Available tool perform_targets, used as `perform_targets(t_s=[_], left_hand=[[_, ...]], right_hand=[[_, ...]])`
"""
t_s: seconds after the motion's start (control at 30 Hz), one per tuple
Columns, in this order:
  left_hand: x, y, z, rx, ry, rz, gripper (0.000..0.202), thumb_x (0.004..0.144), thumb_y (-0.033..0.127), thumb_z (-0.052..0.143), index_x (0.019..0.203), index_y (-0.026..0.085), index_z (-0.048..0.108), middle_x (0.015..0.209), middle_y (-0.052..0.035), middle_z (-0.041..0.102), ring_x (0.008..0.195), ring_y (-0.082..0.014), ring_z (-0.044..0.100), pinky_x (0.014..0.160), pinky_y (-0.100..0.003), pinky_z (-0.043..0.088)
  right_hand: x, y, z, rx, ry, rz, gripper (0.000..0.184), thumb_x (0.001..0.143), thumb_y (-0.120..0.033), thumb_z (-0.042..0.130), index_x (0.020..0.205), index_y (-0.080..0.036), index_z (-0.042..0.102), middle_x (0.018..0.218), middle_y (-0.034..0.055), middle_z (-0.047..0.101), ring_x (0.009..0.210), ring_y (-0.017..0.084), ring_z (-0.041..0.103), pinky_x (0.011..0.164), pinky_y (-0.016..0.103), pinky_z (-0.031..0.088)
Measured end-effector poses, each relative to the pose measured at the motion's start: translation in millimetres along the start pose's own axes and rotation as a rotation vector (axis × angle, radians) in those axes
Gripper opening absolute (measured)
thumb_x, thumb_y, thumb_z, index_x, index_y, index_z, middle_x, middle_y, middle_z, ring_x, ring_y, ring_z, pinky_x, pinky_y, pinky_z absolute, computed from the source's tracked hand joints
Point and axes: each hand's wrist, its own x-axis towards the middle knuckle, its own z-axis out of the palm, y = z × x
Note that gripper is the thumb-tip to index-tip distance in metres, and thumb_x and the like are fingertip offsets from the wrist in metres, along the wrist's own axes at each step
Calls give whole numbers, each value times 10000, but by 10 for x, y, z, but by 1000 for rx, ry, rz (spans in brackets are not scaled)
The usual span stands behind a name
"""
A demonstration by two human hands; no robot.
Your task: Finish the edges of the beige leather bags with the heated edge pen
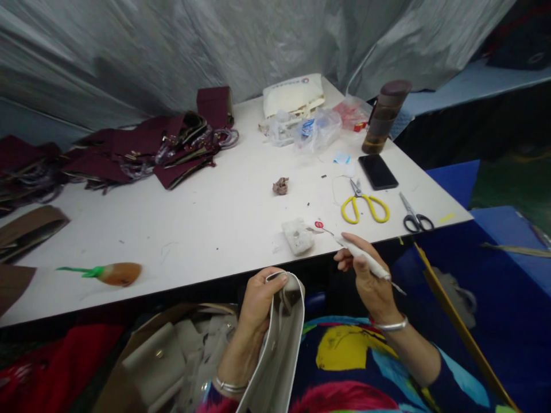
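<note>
My left hand [259, 298] is closed on the top edge of a pale grey-white bag [282, 350], thumb inside the opening. The bag hangs open toward me over my lap. In my right hand [373, 287] is a thin metal-tipped tool [368, 261] with a handle wrapped in white; its tip points left over the table edge. Near that tip lies a stained white pad [298, 236] beside a small red round label [318, 225]. The bag's lower part runs out of view.
Yellow-handled scissors [365, 207], black scissors [415, 217], a phone [377, 171] and a drink bottle [384, 117] stand or lie at right. Maroon bags [138, 143] are piled at left, near a squeeze bottle [120, 274]. Below, a carton [124, 367] holds several pale bags [157, 361].
</note>
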Motion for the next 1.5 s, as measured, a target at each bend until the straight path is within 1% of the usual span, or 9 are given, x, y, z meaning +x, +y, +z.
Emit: perform_targets(t_s=[0.13, 0.2, 0.3, 0.4, 0.57, 0.8, 1.03, 1.27, 1.5], left_hand=[[103, -84, 85, 18, -29, -35, 346, 563, 348, 910, 748, 133, 711, 589, -14, 671, 520, -139, 580, 548, -247, 464], [124, -105, 106, 65, -34, -32, 331, 585, 354, 898, 753, 133, 718, 595, -11, 664, 536, -133, 569, 559, -241, 447], [140, -125, 118, 151, -55, -21, 315, 640, 374, 871, 789, 131, 736, 631, -13, 668, 574, -130, 555, 587, -239, 433], [155, -146, 115, 248, -78, 17, 291, 696, 383, 831, 810, 128, 748, 669, -13, 665, 611, -126, 534, 618, -239, 418], [175, -109, 131, 385, -74, 68, 228, 748, 365, 753, 785, 140, 731, 666, 0, 634, 622, -129, 506, 628, -244, 398], [190, 35, 214, 492, -35, 125, 176, 738, 339, 698, 704, 166, 700, 598, 30, 570, 589, -127, 458, 629, -250, 396], [235, -71, 150, 496, -70, 68, 195, 762, 358, 690, 752, 163, 703, 640, 20, 584, 613, -131, 469, 627, -251, 383], [247, 0, 145, 506, -153, 40, 212, 750, 361, 707, 784, 153, 727, 646, 8, 591, 615, -135, 471, 613, -252, 378], [253, -3, 138, 516, -174, 32, 234, 766, 378, 723, 812, 149, 741, 695, -13, 644, 647, -148, 513, 633, -257, 405]], right_hand=[[165, 25, -6, 106, 6, 86, 589, 974, -692, 583, 1239, -183, 716, 925, 99, 781, 780, 232, 743, 729, 369, 614], [226, 20, 18, 102, 6, 140, 509, 955, -640, 659, 1175, -186, 729, 904, 85, 786, 786, 226, 753, 746, 357, 623], [280, -13, 77, -32, 34, 174, 370, 877, -499, 818, 1084, -200, 747, 837, 39, 772, 722, 182, 728, 713, 298, 613], [299, -33, 135, -114, 47, 149, 312, 878, -457, 824, 1054, -207, 762, 765, 13, 744, 650, 153, 691, 643, 263, 595], [378, 9, 175, -71, -10, 83, 261, 942, -435, 762, 1077, -211, 752, 895, 36, 769, 727, 163, 738, 714, 285, 631], [515, 21, 204, -140, -21, 12, 193, 956, -403, 753, 1001, -217, 725, 882, 10, 730, 736, 163, 724, 728, 293, 601], [510, 44, 228, -238, -114, -13, 149, 999, -370, 696, 983, -224, 721, 887, 15, 723, 781, 180, 702, 776, 326, 564], [557, 67, 244, -309, -137, -74, 136, 1005, -354, 681, 1012, -222, 716, 937, 19, 723, 848, 184, 695, 825, 319, 551], [622, -18, 296, -391, -212, -114, 183, 1003, -400, 664, 1010, -222, 707, 936, 41, 727, 880, 208, 691, 853, 333, 577]])
